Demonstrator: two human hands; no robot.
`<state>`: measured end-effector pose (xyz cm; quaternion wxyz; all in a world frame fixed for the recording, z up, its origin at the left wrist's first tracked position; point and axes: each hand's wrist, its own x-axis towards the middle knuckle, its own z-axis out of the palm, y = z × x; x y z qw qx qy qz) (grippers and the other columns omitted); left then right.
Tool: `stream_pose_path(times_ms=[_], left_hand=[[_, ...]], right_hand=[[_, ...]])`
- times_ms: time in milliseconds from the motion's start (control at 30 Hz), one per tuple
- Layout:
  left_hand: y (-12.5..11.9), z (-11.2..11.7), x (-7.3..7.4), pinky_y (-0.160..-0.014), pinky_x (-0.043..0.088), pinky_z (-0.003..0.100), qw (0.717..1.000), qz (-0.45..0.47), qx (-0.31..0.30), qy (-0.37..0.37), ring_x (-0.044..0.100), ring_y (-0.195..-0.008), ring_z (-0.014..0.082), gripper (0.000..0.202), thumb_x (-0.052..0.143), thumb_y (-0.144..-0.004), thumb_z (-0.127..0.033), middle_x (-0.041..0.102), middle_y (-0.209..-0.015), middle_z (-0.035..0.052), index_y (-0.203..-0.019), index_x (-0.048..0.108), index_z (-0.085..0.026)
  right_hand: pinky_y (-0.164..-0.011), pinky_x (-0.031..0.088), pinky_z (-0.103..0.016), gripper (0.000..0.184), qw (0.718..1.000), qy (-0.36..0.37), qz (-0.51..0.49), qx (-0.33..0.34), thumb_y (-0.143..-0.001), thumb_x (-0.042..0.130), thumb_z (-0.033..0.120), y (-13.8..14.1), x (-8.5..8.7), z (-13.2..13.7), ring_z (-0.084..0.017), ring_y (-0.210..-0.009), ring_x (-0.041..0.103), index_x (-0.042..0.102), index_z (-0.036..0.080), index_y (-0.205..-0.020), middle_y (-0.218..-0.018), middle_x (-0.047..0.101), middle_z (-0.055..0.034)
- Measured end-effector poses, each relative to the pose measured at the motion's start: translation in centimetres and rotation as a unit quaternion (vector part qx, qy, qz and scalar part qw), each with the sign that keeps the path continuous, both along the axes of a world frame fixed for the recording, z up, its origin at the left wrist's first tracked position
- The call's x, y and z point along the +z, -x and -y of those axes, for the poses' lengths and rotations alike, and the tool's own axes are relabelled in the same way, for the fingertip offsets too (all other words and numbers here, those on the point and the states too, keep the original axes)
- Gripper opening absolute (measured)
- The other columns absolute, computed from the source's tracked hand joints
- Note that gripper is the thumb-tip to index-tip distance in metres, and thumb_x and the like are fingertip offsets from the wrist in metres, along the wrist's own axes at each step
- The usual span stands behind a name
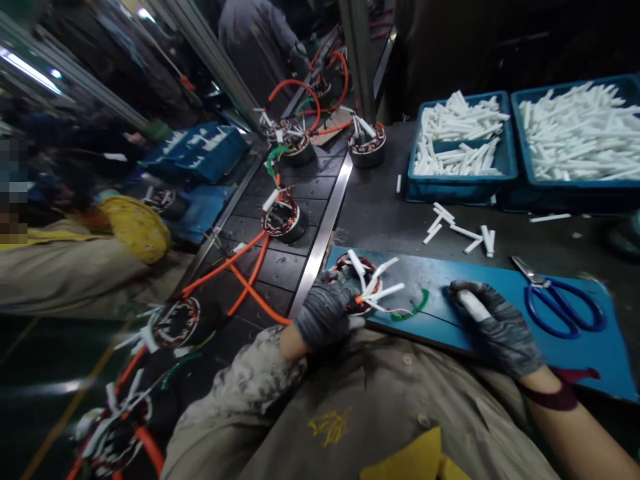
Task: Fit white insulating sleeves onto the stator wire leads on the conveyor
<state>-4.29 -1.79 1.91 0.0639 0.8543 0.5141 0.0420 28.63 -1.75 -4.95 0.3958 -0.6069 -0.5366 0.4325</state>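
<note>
My left hand [326, 312], in a grey knit glove, is closed at the near left side of a motor stator [345, 263] with copper windings. White sleeves [383, 292] fan out from the stator beside my fingers, with an orange lead end among them. The glove hides exactly where my fingertips press. Over the blue board [430, 273], my right hand [505, 333], gloved too, is closed around a short white tube [474, 305]. Between the hands lies a green strip [413, 308]. Blue-handled scissors [560, 300] rest to the right of my right hand.
Blue bins [460, 187] of white tubes stand at the back right, with loose tubes [440, 217] before them. More stators [283, 220] with orange cables [255, 273] line the conveyor [320, 190] at left. Across it, a person's yellow-sleeved arm [137, 227] is near blue bins.
</note>
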Motion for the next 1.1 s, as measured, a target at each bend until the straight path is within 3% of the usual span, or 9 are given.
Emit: stream_pose_path(times_ms=[133,267,467,567,633,700,800,933,1100], left_hand=[[6.6,1.4,2.0,-0.1,0.056,0.047,0.986,-0.006,0.161,0.042,0.073,-0.104,0.0346,0.052,0.084,-0.069,-0.055,0.079,-0.108,0.0132,-0.106,0.075,-0.019],[11.8,2.8,3.0,-0.094,0.057,0.041,0.929,0.009,0.355,0.103,0.075,-0.102,0.0319,0.053,0.076,-0.074,-0.06,0.08,-0.107,0.0088,-0.111,0.073,-0.022],[14.6,1.7,1.5,-0.103,0.049,0.058,0.793,-0.176,0.573,0.112,0.068,-0.118,0.0472,0.072,0.072,-0.077,-0.055,0.07,-0.128,0.0272,-0.132,0.063,-0.01],[14.5,-0.3,1.8,-0.103,0.044,0.065,0.756,-0.19,0.626,0.033,0.063,-0.122,0.0501,0.069,0.062,-0.083,-0.055,0.065,-0.132,0.0325,-0.131,0.061,-0.005],[13.8,-2.1,2.4,-0.107,0.041,0.064,0.784,-0.194,0.587,-0.052,0.059,-0.128,0.0486,0.069,0.058,-0.086,-0.051,0.062,-0.137,0.0324,-0.135,0.057,-0.003],[12.9,-4.5,2.8,-0.117,0.035,0.056,0.85,-0.18,0.485,-0.098,0.052,-0.138,0.0428,0.065,0.054,-0.089,-0.046,0.057,-0.146,0.0278,-0.139,0.055,-0.004],[11.3,-9.0,2.3,-0.126,0.022,0.049,0.915,-0.138,0.376,-0.039,0.044,-0.147,0.0361,0.06,0.054,-0.09,-0.043,0.052,-0.156,0.0193,-0.141,0.058,-0.01],[9.8,-12.9,0.6,-0.125,0.022,0.054,0.914,-0.1,0.393,0.02,0.047,-0.144,0.0415,0.062,0.063,-0.085,-0.047,0.06,-0.144,0.0282,-0.13,0.064,-0.004],[9.1,-11.9,1.4,-0.113,0.04,0.056,0.918,-0.023,0.394,0.024,0.063,-0.126,0.042,0.067,0.068,-0.081,-0.067,0.076,-0.116,0.0213,-0.118,0.07,-0.01]], right_hand=[[-0.104,0.056,-0.055,0.038,1.0,-0.015,0.022,-0.009,-0.088,0.065,0.059,0.6,0.1,0.2,-0.031,-0.102,0.075,0.078,0.025,-0.099,-0.106,0.081,-0.0084],[-0.102,0.057,-0.054,0.033,0.998,-0.042,0.039,0.005,-0.09,0.064,0.054,0.9,-0.5,0.1,-0.029,-0.099,0.075,0.079,0.027,-0.1,-0.105,0.081,-0.007],[-0.098,0.06,-0.052,0.032,0.996,-0.07,0.058,0.023,-0.092,0.062,0.053,0.8,-0.6,0.2,-0.028,-0.097,0.076,0.079,0.027,-0.102,-0.104,0.081,-0.0062],[-0.098,0.06,-0.05,0.03,0.994,-0.086,0.058,0.024,-0.093,0.063,0.051,0.8,-0.7,0.2,-0.027,-0.097,0.077,0.079,0.028,-0.102,-0.104,0.082,-0.0052],[-0.099,0.06,-0.05,0.029,0.994,-0.092,0.058,0.024,-0.093,0.063,0.051,0.7,-0.9,0.1,-0.027,-0.097,0.077,0.079,0.028,-0.103,-0.104,0.081,-0.0049],[-0.1,0.06,-0.05,0.029,0.993,-0.095,0.059,0.024,-0.093,0.064,0.051,0.7,-1.1,0.1,-0.027,-0.097,0.077,0.079,0.028,-0.102,-0.104,0.081,-0.0051],[-0.099,0.061,-0.048,0.029,0.994,-0.095,0.057,0.018,-0.093,0.065,0.051,0.6,-1.5,0.2,-0.027,-0.096,0.077,0.079,0.028,-0.103,-0.104,0.082,-0.0054],[-0.097,0.062,-0.047,0.029,0.992,-0.109,0.062,0.017,-0.092,0.064,0.051,0.5,-1.7,0.4,-0.027,-0.095,0.078,0.079,0.027,-0.102,-0.103,0.082,-0.0056],[-0.097,0.062,-0.047,0.03,0.993,-0.106,0.049,0.001,-0.09,0.066,0.053,0.9,-1.6,0.3,-0.027,-0.096,0.078,0.079,0.027,-0.101,-0.104,0.082,-0.0064]])
